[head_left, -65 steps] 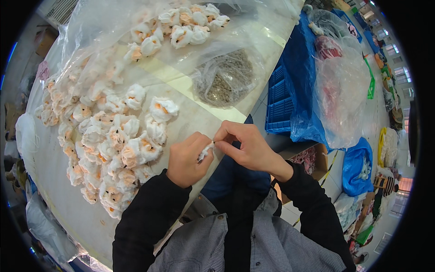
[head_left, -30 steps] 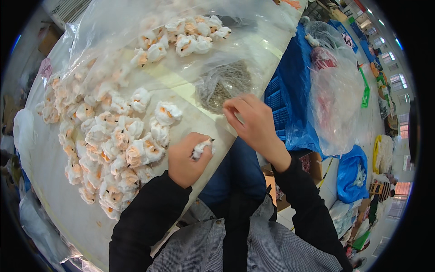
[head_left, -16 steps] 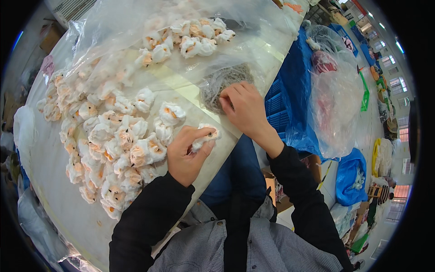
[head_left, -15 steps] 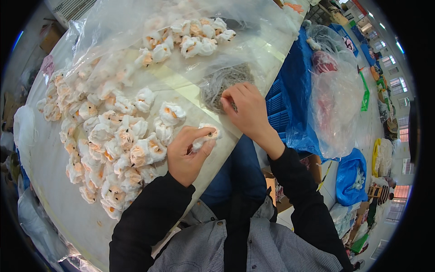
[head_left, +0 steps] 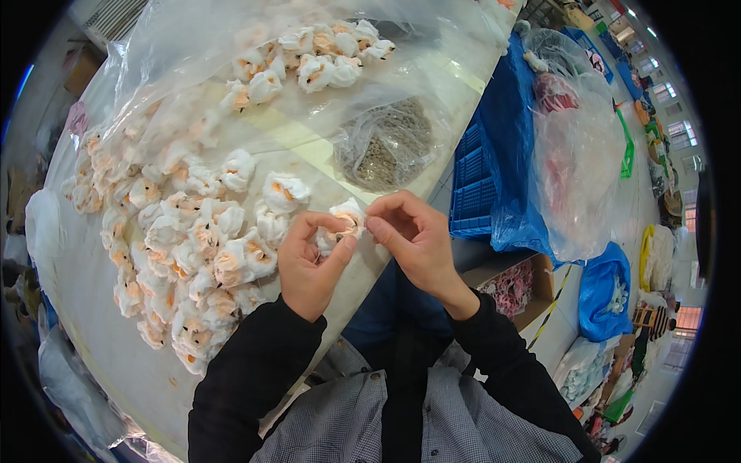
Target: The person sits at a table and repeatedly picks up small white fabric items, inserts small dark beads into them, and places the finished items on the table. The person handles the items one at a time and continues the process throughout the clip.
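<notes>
A small white and peach plush piece (head_left: pixel 350 214) is gripped by my left hand (head_left: pixel 307 262), thumb and fingers closed around it over the table's edge. My right hand (head_left: pixel 419 245) is beside it, thumb and forefinger pinched together close to the plush; whatever the pinch holds is too small to make out. Beyond my hands lies a clear plastic bag (head_left: pixel 390 143) full of small grey-brown parts. To the left spreads a pile of similar fluffy pieces (head_left: pixel 185 262), several showing thin black tips and orange patches.
Clear plastic sheeting (head_left: pixel 193 46) covers part of the far pile on the pale table (head_left: pixel 100 324). Right of the table stand a blue crate (head_left: pixel 471 189) and a large clear bag (head_left: pixel 579 170) with pink contents. Below them is a cardboard box (head_left: pixel 543 285) of pink pieces.
My right hand has come away from the bag of small parts, toward me, and now meets the plush piece. My left hand keeps its grip and has shifted slightly left.
</notes>
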Demonstrator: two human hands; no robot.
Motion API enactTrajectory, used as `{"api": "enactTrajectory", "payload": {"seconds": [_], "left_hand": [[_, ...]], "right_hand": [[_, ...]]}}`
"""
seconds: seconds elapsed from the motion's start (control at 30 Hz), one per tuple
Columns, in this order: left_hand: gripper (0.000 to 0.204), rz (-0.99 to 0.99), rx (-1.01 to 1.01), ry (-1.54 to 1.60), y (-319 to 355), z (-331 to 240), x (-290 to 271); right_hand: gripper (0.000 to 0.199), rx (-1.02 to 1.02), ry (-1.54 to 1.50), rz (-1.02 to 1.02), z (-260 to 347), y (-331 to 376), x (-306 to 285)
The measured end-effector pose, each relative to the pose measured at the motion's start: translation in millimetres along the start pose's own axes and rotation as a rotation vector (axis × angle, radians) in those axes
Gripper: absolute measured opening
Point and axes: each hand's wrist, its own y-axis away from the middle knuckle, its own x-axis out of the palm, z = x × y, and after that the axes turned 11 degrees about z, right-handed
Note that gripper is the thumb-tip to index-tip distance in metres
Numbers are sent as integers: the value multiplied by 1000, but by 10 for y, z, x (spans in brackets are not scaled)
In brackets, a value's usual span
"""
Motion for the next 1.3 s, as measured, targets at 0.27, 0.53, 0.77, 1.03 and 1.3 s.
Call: {"api": "enactTrajectory", "payload": {"seconds": [0.27,0.53,0.77,1.03,1.3], "left_hand": [[22,-11,-74,-3,13,72,-62],[28,7,-89,-17,-14,56,-55],[35,0,-42,-1,-45,-61,-54],[45,101,-107,27,-6,-181,-50],[38,72,-142,107,-22,-164,-50]], "right_hand": [[11,-32,-28,34,-91,53,17],[11,-34,132,-40,-110,68,56],[21,-103,232,-106,-102,75,57],[25,-92,-17,-18,20,-39,138],[18,-15,-183,-66,-37,1,243]]}}
